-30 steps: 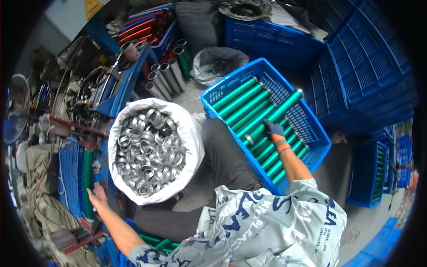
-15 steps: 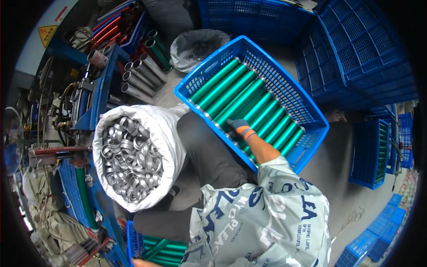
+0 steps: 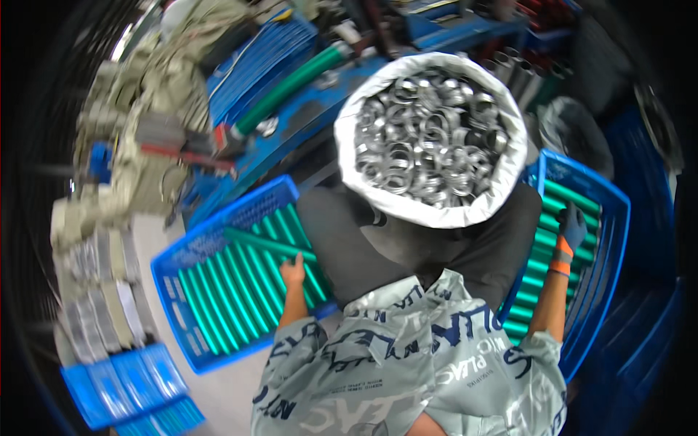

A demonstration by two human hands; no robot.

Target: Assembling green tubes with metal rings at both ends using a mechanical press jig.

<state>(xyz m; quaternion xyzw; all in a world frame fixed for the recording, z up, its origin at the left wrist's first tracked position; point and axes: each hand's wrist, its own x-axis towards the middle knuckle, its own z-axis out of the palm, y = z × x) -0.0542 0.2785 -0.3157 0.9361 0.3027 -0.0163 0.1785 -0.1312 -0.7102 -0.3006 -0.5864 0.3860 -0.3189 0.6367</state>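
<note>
The left hand (image 3: 293, 272) has moved onto a slanting, glossy green cylindrical tube (image 3: 262, 243) in the blue plastic basket (image 3: 218, 227) left of the white sack of silver rings (image 3: 432, 213); both hands now reach tubes. The gloved right hand (image 3: 573, 227) points forward over green tubes (image 3: 534, 263) right of the sack. Neither grip is clear.

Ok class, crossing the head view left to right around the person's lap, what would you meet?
Blue crate of green tubes with the bare left hand over it → white sack of metal rings → second blue crate of green tubes with the gloved right hand over it.
</note>
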